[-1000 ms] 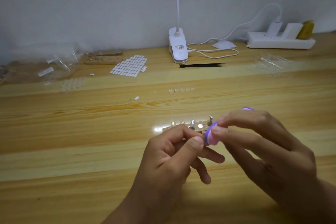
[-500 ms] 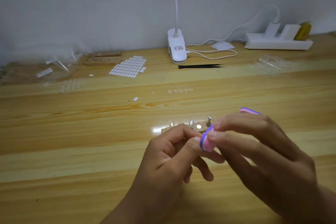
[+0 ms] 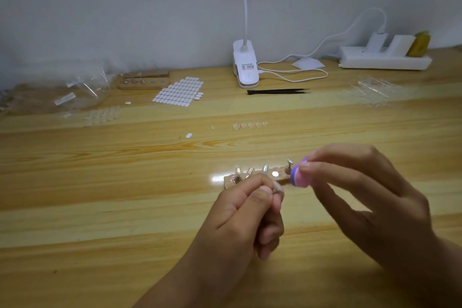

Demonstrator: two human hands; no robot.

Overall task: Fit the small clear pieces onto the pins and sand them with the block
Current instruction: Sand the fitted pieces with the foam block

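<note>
Wooden table (image 3: 100, 195), lamp label (image 3: 247, 67) unreadable; left hand (image 3: 245, 215) pinches piece (image 3: 278, 185), right hand (image 3: 370, 202) block (image 3: 298, 177).

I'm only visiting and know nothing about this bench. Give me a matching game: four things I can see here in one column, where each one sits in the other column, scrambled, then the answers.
Things
1. sanding block
2. black tweezers
3. power strip
4. wooden pin holder

Places
A. by the wall, far right
B. on the table, just beyond the left hand, which pinches a small clear piece
C. pinched in the right hand
D. lying flat in front of the lamp clip

Pairs: 1-C, 2-D, 3-A, 4-B.
</note>
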